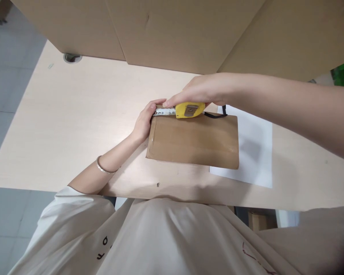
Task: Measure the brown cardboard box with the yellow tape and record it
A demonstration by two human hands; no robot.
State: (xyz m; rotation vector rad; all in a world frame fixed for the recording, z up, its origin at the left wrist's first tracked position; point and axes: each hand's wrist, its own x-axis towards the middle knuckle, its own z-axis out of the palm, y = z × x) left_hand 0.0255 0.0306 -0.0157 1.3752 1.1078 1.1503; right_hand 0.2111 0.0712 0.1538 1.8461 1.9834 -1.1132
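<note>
A closed brown cardboard box (195, 141) lies on the table in front of me. My right hand (202, 91) is closed round a yellow tape measure (182, 110), held at the box's far edge. A short length of its white blade (165, 112) is out, running left along that edge to the box's far left corner. There my left hand (145, 120) grips the corner of the box, its fingers at the end of the blade. Whether the fingertips pinch the blade's tip is hidden. A black wrist strap (216, 115) hangs from the tape measure onto the box.
White paper (255, 152) lies partly under the box's right end. Large cardboard panels (172, 34) stand along the back of the pale wooden table (60, 126). A round cable hole (72, 58) is near the table's far left corner. Grey floor tiles (10, 91) show at left.
</note>
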